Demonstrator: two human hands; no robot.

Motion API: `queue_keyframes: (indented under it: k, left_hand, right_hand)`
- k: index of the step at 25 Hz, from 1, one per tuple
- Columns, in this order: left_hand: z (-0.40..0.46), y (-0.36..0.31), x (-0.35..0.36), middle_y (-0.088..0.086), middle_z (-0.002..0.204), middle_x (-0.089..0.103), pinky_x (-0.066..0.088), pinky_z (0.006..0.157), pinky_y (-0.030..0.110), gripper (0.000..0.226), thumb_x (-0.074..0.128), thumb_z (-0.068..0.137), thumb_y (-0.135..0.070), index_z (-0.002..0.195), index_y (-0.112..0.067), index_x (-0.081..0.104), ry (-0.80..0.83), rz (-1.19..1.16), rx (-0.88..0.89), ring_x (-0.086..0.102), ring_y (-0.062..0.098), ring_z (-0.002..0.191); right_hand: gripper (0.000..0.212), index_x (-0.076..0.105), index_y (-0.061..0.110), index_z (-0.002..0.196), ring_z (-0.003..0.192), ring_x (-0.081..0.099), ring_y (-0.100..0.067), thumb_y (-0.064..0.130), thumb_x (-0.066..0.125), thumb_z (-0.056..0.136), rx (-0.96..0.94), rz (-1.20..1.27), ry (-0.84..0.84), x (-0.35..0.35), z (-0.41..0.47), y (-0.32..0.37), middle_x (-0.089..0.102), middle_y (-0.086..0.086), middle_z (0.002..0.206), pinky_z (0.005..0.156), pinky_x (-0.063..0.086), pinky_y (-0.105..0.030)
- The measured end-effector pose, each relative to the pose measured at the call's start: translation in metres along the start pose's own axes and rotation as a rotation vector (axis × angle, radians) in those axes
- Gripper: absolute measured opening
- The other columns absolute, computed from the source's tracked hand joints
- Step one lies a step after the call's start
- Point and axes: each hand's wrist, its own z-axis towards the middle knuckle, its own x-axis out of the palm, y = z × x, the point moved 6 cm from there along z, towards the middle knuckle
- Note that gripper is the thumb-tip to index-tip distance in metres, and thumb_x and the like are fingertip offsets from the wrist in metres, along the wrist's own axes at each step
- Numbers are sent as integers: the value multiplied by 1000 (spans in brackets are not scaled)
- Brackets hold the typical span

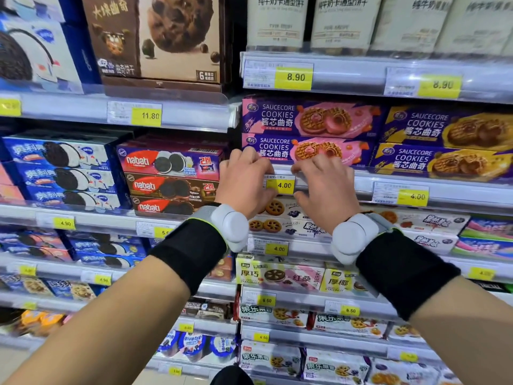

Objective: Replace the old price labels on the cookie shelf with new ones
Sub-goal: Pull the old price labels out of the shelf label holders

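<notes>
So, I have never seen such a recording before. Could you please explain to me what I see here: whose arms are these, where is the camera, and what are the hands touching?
There is no machine here. A person wears one camera on the head, and it looks forward and down, so you see the person's own two arms. Each wrist carries a black band with a white device.

In front is a shop shelf with cookie boxes, such as the purple Saucecore Cookies boxes. Along each shelf edge runs a clear rail with price labels.

The left hand and the right hand both rest on the rail, one at each side of the yellow 4.00 label. The fingers pinch at its edges; whether it is being taken out or put in, I cannot tell.
</notes>
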Motion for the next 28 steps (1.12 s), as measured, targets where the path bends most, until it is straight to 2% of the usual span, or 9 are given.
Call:
queue_keyframes:
  k: [3, 6, 9, 11, 14, 17, 21, 25, 28]
  left_hand:
    - [1, 0, -3, 1, 108, 50, 28, 89, 38, 29, 70, 78, -33, 104, -21, 63, 17, -54, -12, 40, 24, 108]
    - [1, 2, -6, 2, 107, 59, 34, 92, 40, 18, 64, 84, -28, 101, -22, 66, 24, -120, -4, 47, 26, 106]
    - [5, -2, -14, 1, 100, 69, 41, 92, 44, 14, 60, 86, -23, 99, -22, 65, 7, -211, -4, 55, 26, 99]
    - [8, -7, -22, 0, 97, 70, 45, 87, 39, 12, 60, 86, -20, 96, -20, 65, -34, -297, -4, 59, 24, 94]
    - [8, -19, -28, -4, 92, 69, 45, 78, 28, 9, 63, 85, -19, 94, -20, 66, -50, -366, -5, 60, 18, 87]
    - [9, -30, -24, -5, 86, 68, 43, 74, 25, 6, 66, 82, -21, 87, -20, 66, -44, -440, -59, 60, 15, 83]
    - [14, -53, -11, -4, 85, 67, 39, 69, 22, 9, 72, 77, -22, 82, -19, 66, -5, -552, -119, 60, 12, 81]
    - [17, -88, 0, -4, 85, 62, 35, 68, 25, 10, 72, 76, -21, 84, -19, 65, 27, -475, -23, 53, 15, 80]
    - [20, -113, 9, -1, 87, 63, 41, 74, 28, 13, 73, 77, -18, 87, -14, 67, 49, -529, 25, 53, 16, 84]
  right_hand:
    - [25, 61, 28, 108, 111, 42, -27, 38, 60, 85, 49, 109, 20, -3, 7, 2, 53, 1, 108, 92, 31, -43]
    - [16, 70, 24, 93, 108, 45, -30, 35, 58, 88, 110, 228, 31, -1, 13, 0, 56, -1, 98, 89, 34, -41]
    - [10, 70, 22, 86, 97, 53, -29, 27, 61, 86, 180, 441, -79, -8, 14, -5, 54, 2, 91, 86, 45, -44]
    - [9, 70, 21, 87, 93, 57, -28, 23, 62, 85, 192, 528, -139, -17, 15, -8, 56, 4, 87, 85, 49, -46]
    - [10, 70, 17, 89, 83, 61, -20, 21, 61, 86, 179, 551, -154, -30, 11, -14, 63, 5, 81, 79, 49, -34]
    - [10, 69, 15, 91, 73, 57, -13, 20, 61, 87, 214, 572, -151, -40, -1, -28, 64, 5, 77, 61, 37, -17]
    - [6, 66, 20, 88, 66, 53, -8, 21, 61, 88, 255, 562, -147, -54, -17, -56, 60, 9, 71, 65, 35, -20]
    - [6, 66, 19, 88, 67, 55, -14, 21, 60, 88, 312, 547, -171, -66, -34, -88, 59, 8, 70, 65, 37, -23]
    - [6, 65, 21, 89, 63, 53, -6, 21, 59, 88, 332, 526, -149, -73, -47, -115, 58, 12, 69, 59, 39, -22]
